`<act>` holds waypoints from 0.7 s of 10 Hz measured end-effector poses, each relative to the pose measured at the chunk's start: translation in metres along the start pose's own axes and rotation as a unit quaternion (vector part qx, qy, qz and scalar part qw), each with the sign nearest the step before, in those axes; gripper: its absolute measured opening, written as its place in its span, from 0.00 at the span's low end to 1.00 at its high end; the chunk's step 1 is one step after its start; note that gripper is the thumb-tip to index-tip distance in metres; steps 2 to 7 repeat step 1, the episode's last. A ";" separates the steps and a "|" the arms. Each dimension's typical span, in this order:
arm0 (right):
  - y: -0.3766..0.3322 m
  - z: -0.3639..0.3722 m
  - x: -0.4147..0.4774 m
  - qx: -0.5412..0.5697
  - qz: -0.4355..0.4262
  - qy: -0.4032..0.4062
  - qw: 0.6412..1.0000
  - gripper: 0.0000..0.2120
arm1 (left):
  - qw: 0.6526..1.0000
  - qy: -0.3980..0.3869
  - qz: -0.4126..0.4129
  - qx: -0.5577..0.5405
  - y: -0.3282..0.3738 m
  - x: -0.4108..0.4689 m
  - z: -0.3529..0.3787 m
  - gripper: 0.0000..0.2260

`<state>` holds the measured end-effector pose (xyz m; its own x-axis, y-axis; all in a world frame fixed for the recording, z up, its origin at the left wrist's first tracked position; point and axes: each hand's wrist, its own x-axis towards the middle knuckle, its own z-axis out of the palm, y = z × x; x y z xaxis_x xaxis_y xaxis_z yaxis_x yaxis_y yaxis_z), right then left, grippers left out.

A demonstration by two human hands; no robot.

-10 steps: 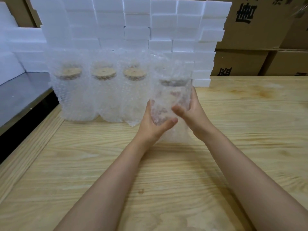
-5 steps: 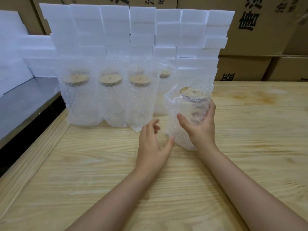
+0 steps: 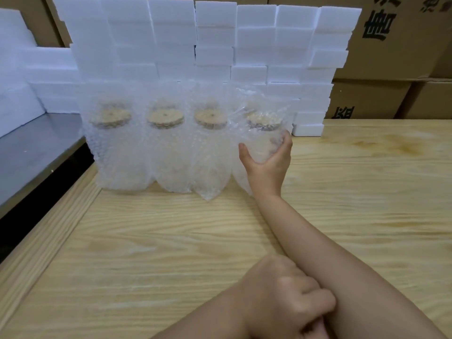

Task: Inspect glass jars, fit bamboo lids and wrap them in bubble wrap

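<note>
Three glass jars with bamboo lids, each wrapped in bubble wrap, stand in a row on the wooden table. A fourth wrapped jar stands at the right end of the row, its bamboo lid showing through the wrap. My right hand grips this jar from the front, thumb on its left side and fingers round the right. My left hand is down near the bottom of the view, fingers curled, resting against my right forearm and holding nothing.
A wall of white foam blocks rises right behind the jars. Cardboard boxes are stacked at the back right. A grey metal surface lies to the left, beyond the table's edge.
My right hand has carried the wrapped jar back and left to the end of the row. My left hand has let go and drawn back toward me.
</note>
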<state>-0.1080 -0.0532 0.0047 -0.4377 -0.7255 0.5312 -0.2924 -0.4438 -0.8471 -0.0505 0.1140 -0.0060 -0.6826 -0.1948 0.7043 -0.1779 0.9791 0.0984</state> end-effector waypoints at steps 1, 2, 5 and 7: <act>0.001 0.006 -0.001 -0.006 0.001 0.010 1.000 0.44 | 0.999 -0.047 0.010 -0.025 -0.004 0.001 -0.003 0.16; 0.001 0.006 -0.001 -0.006 0.001 0.010 1.000 0.44 | 0.999 -0.047 0.010 -0.025 -0.004 0.001 -0.003 0.16; 0.001 0.006 -0.001 -0.006 0.001 0.010 1.000 0.44 | 0.999 -0.047 0.010 -0.025 -0.004 0.001 -0.003 0.16; 0.001 0.006 -0.001 -0.006 0.001 0.010 1.000 0.44 | 0.999 -0.047 0.010 -0.025 -0.004 0.001 -0.003 0.16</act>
